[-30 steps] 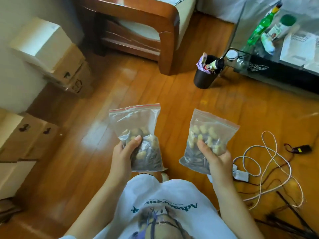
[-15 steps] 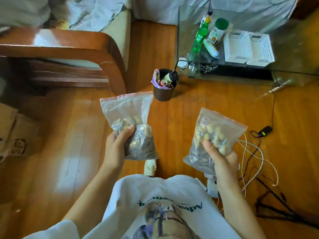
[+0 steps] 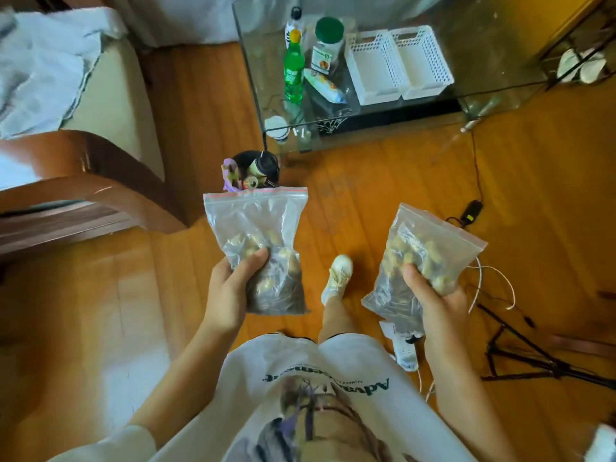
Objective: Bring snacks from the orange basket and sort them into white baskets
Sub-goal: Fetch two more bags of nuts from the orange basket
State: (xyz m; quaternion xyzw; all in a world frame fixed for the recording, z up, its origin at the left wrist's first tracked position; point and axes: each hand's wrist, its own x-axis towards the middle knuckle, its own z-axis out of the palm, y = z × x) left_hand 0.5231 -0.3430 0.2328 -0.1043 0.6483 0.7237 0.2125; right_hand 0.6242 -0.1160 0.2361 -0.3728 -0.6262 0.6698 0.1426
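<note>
I hold two clear zip bags of snacks over the wooden floor. My left hand [image 3: 233,288] grips the bottom of the left snack bag [image 3: 258,228], which has a red seal strip and stands upright. My right hand [image 3: 436,295] grips the right snack bag [image 3: 420,248], tilted to the right. Two white baskets [image 3: 396,66] stand side by side on the glass table [image 3: 500,55] ahead, both showing bare bottoms. The orange basket is out of view.
On the glass table's left part stand a green bottle [image 3: 294,70], a green-lidded jar [image 3: 328,41] and a wrapped packet [image 3: 325,85]. A dark bin [image 3: 256,168] sits on the floor before the table. A wooden armchair [image 3: 93,181] is at left, cables and a tripod [image 3: 520,355] at right.
The view has swung right and forward: the glass table and white baskets have come nearer and more central. Both hands keep holding their bags. My foot now shows stepping forward.
</note>
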